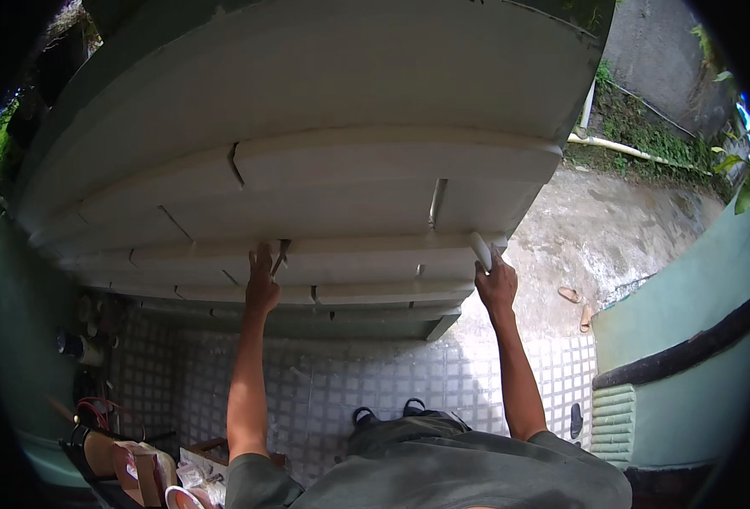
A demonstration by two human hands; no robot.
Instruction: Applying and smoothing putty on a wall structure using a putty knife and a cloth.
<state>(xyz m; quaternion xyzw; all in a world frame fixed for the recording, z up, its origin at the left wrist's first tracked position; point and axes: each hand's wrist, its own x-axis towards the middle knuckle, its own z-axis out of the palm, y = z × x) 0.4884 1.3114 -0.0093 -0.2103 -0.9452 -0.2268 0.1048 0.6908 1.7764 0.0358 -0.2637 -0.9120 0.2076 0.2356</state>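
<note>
A pale wall stands before me, with stepped bands crossing it and dark slits between their sections. My left hand is raised to a middle band, fingers pointing up against its face. Beside those fingers a slim dark slanted strip shows at a slit; whether it is a tool in the hand or part of the slit is unclear. At the same band's right end, my right hand has thumb and fingers around a short white piece. What that piece is made of cannot be told.
Grey tiled floor lies under my feet. At lower left, a chair holds boxes and bags beside a bucket. Pots stand by the left wall. To the right are sandals, a green wall and a white pipe.
</note>
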